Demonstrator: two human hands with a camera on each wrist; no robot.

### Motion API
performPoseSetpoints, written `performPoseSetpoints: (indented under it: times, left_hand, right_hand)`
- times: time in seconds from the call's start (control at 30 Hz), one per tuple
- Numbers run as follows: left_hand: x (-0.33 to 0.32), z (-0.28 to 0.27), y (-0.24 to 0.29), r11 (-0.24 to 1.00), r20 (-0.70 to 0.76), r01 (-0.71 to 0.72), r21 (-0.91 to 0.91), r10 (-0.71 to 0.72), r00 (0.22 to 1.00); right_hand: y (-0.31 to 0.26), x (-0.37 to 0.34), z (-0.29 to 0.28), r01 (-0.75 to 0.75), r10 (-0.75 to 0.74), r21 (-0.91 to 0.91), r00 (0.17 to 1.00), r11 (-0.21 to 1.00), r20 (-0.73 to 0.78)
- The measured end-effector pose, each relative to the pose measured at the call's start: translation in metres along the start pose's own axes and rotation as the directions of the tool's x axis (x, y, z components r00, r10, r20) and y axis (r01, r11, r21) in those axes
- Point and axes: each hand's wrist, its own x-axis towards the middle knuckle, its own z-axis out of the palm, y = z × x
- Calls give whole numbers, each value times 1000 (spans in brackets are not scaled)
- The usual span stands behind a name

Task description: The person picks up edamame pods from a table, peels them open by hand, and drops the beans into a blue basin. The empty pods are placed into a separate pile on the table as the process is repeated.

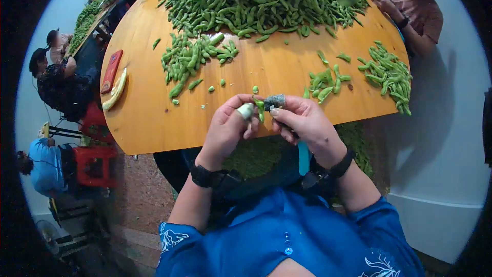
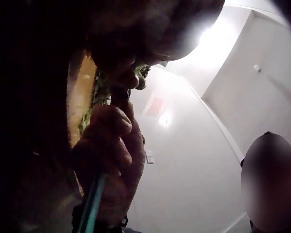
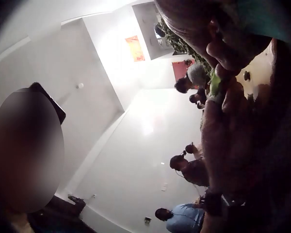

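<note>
In the head view my left hand (image 1: pixel 226 128) pinches a green soybean pod (image 1: pixel 261 110) close over the table's near edge. A pale white cover wraps its thumb. My right hand (image 1: pixel 313 125) meets it from the other side, its fingertips right at the pod, with a dark grey wrap around the index finger. In its palm it grips a tool with a turquoise handle (image 1: pixel 304 159) pointing down toward the body; the working end is hidden by the fingers. The left wrist view shows that handle (image 2: pixel 93 204) below the curled fingers. The pod (image 3: pixel 215 83) appears between the fingertips in the right wrist view.
A large heap of pods (image 1: pixel 266 0) covers the back of the wooden table (image 1: pixel 148 118). Smaller piles lie at left (image 1: pixel 189 61), right (image 1: pixel 328 82) and far right (image 1: pixel 387 74). Loose beans (image 1: pixel 211 88) lie near the hands. A red packet (image 1: pixel 111 72) sits at left. Another person (image 1: pixel 415 15) works at right.
</note>
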Motion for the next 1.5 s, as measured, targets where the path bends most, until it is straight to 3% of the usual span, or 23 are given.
performPoseSetpoints:
  times: [0.07, 0.1, 0.23, 0.33, 0.53, 0.6, 0.63, 0.73, 0.8, 0.87, 0.93, 1.0, 1.07, 1.13, 1.2, 1.27, 1.37, 1.5]
  left_hand:
    - [0, 1, -5, 963, -18, -59, 264, 66, 998]
    - [1, 2, -7, 958, -5, -110, 264, 115, 993]
    - [2, -1, -16, 972, -28, -91, 217, 99, 995]
    - [0, -1, -14, 910, -42, -137, 392, 166, 985]
    - [-3, 5, -9, 899, 29, -195, 392, 200, 979]
    - [-1, -1, -18, 750, 85, -313, 583, 327, 941]
    - [-2, -3, -19, 816, 37, -222, 534, 240, 970]
    - [1, -1, -21, 785, 54, -238, 572, 254, 966]
    - [1, 7, -17, 755, 22, -268, 598, 318, 948]
    - [-1, 9, -11, 825, -35, -116, 552, 162, 986]
    - [-5, 10, -4, 833, -26, -75, 549, 106, 994]
    - [-8, 10, -2, 946, -28, 51, 320, -44, 999]
    - [-12, 8, 3, 965, -8, 84, 247, -85, 996]
    - [-17, 12, 4, 977, 9, 152, 152, -155, 988]
    - [-17, 18, 4, 975, -28, 96, 199, -93, 995]
    - [-20, 17, -2, 985, -21, 71, 158, -68, 997]
    - [-23, 16, -3, 982, -38, 130, 138, -126, 991]
    - [-22, 17, -8, 989, -42, 131, 61, -129, 991]
  right_hand:
    - [1, -2, 6, 73, -77, -97, 996, 993, -37]
    - [1, -4, 9, 94, -101, -139, 994, 986, -45]
    - [8, -6, 10, 116, -131, -217, 990, 969, -57]
    - [5, -5, 12, 119, -133, -212, 990, 970, -53]
    - [6, -7, 12, 139, -167, -253, 981, 957, -93]
    - [8, -9, 8, 107, -121, -200, 991, 974, -62]
    - [9, -10, 8, 110, -126, -206, 990, 972, -66]
    - [14, -9, 7, 184, -218, -310, 973, 933, -81]
    - [11, -8, 12, 230, -270, -287, 957, 930, -106]
    - [7, -6, 15, 276, -318, -264, 939, 924, -131]
    - [5, -5, 16, 303, -349, -259, 925, 917, -152]
    - [0, -8, 20, 313, -350, -237, 927, 920, -132]
    - [0, -10, 22, 305, -335, -215, 935, 928, -120]
    - [2, -12, 22, 299, -361, -370, 926, 880, -110]
    - [6, -12, 21, 269, -312, -311, 945, 912, -99]
    - [4, -13, 22, 225, -237, -134, 968, 965, -78]
    - [2, -12, 14, 119, -120, -20, 993, 993, -20]
    - [10, -9, 12, 128, -127, 40, 991, 991, -38]
